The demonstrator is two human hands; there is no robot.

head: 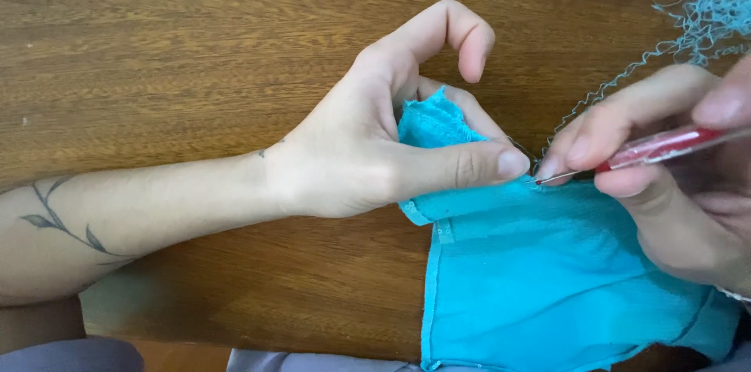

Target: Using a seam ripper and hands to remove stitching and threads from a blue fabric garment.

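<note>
My left hand (375,145) pinches the upper edge of a turquoise fabric piece (540,278) between thumb and fingers, with the index finger curled up above it. My right hand (680,184) grips a red-handled seam ripper (665,147). Its thin metal tip (547,179) touches the fabric's seam just beside my left thumb. A crinkled loose thread (618,82) runs from the seam up toward the top right.
The fabric lies on a brown wooden table (172,67). A tangle of pulled turquoise threads (716,4) sits at the top right corner. The table's near edge runs along the bottom, with grey cloth (70,356) below it.
</note>
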